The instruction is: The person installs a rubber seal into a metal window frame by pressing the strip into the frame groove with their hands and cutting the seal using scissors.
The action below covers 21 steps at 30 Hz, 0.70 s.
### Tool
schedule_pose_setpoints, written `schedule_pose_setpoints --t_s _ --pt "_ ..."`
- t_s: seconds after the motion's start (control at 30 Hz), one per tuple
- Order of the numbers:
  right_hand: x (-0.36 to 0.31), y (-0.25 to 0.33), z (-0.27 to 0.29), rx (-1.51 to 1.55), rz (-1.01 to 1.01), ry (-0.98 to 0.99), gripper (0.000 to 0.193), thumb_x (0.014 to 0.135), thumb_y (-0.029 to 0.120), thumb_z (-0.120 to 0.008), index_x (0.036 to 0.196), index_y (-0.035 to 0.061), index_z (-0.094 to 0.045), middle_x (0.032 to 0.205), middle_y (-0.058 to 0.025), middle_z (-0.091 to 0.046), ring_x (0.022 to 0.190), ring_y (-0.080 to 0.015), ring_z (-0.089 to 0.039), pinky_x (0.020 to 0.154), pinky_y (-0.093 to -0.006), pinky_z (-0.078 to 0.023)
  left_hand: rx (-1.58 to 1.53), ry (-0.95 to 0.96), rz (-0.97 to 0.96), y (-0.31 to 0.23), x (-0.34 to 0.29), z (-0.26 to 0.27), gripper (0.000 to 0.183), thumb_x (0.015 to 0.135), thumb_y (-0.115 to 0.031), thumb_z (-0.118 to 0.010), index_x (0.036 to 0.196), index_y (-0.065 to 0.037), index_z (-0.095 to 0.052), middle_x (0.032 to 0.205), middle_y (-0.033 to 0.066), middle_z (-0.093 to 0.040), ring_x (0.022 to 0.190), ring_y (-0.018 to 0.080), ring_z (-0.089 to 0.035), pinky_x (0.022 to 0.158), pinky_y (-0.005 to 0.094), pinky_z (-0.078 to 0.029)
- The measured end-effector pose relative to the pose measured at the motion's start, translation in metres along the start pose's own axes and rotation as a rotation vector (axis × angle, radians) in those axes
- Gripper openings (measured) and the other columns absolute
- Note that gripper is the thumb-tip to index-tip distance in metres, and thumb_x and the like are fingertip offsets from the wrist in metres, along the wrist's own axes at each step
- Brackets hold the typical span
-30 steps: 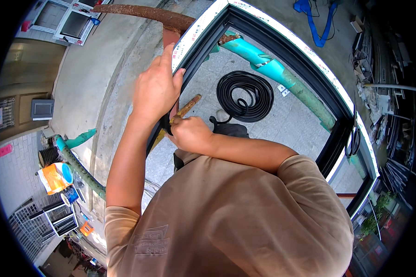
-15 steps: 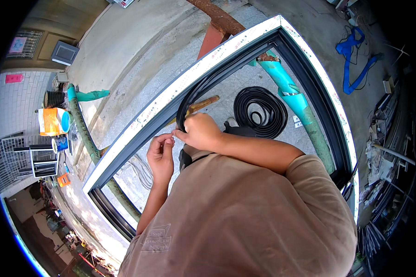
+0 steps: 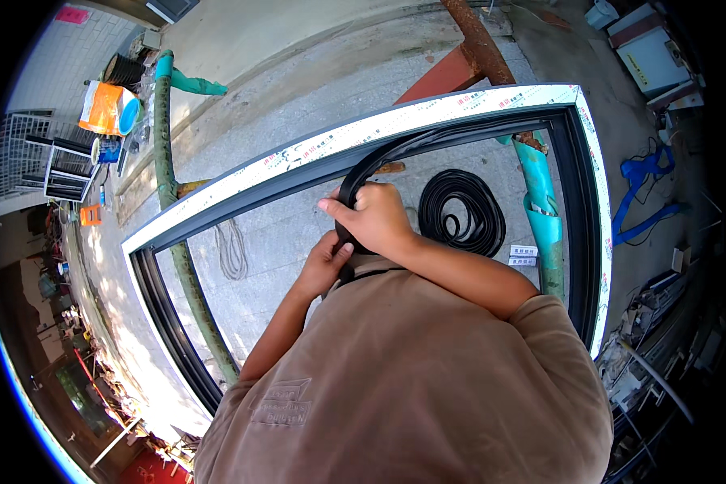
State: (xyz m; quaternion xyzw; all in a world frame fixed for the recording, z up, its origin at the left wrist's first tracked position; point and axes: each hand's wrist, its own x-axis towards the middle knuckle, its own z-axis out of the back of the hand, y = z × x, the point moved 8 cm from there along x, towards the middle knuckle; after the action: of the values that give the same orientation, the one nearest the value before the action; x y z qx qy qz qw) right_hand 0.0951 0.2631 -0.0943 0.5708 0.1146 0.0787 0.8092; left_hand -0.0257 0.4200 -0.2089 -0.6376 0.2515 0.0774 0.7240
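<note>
A black rubber sealing strip (image 3: pixel 366 166) runs along the far rail of a dark window frame (image 3: pixel 242 224), whose outer faces carry white printed film. From there the strip bends down to my hands, inside the frame's opening. My right hand (image 3: pixel 381 214) is closed round it, thumb pointing left. Just below and to the left, my left hand (image 3: pixel 323 264) pinches the strip's lower part between thumb and fingers. Where the strip goes beneath my hands is hidden by my body. A coil of black strip (image 3: pixel 462 211) lies on the ground, seen through the opening.
Green-wrapped pipes (image 3: pixel 544 214) pass under the frame at right and left (image 3: pixel 166 133). A rusty red beam (image 3: pixel 484 48) lies beyond. An orange-and-white bucket (image 3: pixel 105 109) stands at left; a blue strap (image 3: pixel 649 169) lies at right. A grey cord (image 3: pixel 232 250) rests on the paving.
My left hand has moved up and right onto the strip, below my right hand. My right hand still grips the strip. The whole view has turned, so the frame sits more level.
</note>
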Motion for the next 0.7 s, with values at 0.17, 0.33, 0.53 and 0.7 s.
schedule_pose_setpoints --t_s 0.17,0.33,0.53,0.7 --pt "0.007 0.017 -0.001 0.057 -0.061 0.145 0.027 0.102 0.024 -0.089 0.112 0.0004 -0.084 0.081 -0.0078 -0.08 0.073 -0.0128 -0.077 0.065 -0.0308 -0.057 -0.036 -0.135 -0.083 -0.001 -0.004 0.02 0.026 0.119 -0.016 -0.065 0.139 -0.004 -0.075 0.124 0.0074 -0.074 0.116 0.0177 -0.065 0.107 0.0369 -0.052" --pt "-0.005 -0.014 -0.002 0.092 -0.071 0.136 0.027 0.101 0.012 -0.086 0.122 -0.0038 -0.08 0.094 -0.0118 -0.079 0.073 -0.0135 -0.076 0.064 -0.0299 -0.058 -0.217 -0.07 -0.06 0.002 0.001 0.05 0.035 0.124 -0.029 -0.058 0.136 -0.001 -0.075 0.117 0.0029 -0.077 0.115 0.0147 -0.067 0.108 0.0343 -0.053" --pt "-0.014 -0.024 -0.01 0.051 -0.127 0.302 0.023 0.109 0.01 -0.08 0.127 -0.0034 -0.079 0.1 -0.0061 -0.079 0.083 -0.0097 -0.074 0.074 -0.0265 -0.061 -0.453 -0.08 -0.09 -0.022 -0.011 0.094 0.043 0.125 -0.04 -0.053 0.123 -0.001 -0.071 0.091 0.0006 -0.067 0.082 0.0098 -0.06 0.084 0.0277 -0.053" --pt "-0.011 0.01 -0.006 -0.024 -0.007 0.322 0.02 0.103 0.008 -0.082 0.121 -0.0011 -0.082 0.102 -0.0126 -0.083 0.085 -0.0167 -0.079 0.076 -0.0293 -0.061 -0.338 -0.063 -0.089 -0.063 -0.024 0.124 0.04 0.125 -0.039 -0.054 0.13 -0.002 -0.07 0.09 -0.0003 -0.065 0.072 0.0066 -0.055 0.072 0.0249 -0.05"
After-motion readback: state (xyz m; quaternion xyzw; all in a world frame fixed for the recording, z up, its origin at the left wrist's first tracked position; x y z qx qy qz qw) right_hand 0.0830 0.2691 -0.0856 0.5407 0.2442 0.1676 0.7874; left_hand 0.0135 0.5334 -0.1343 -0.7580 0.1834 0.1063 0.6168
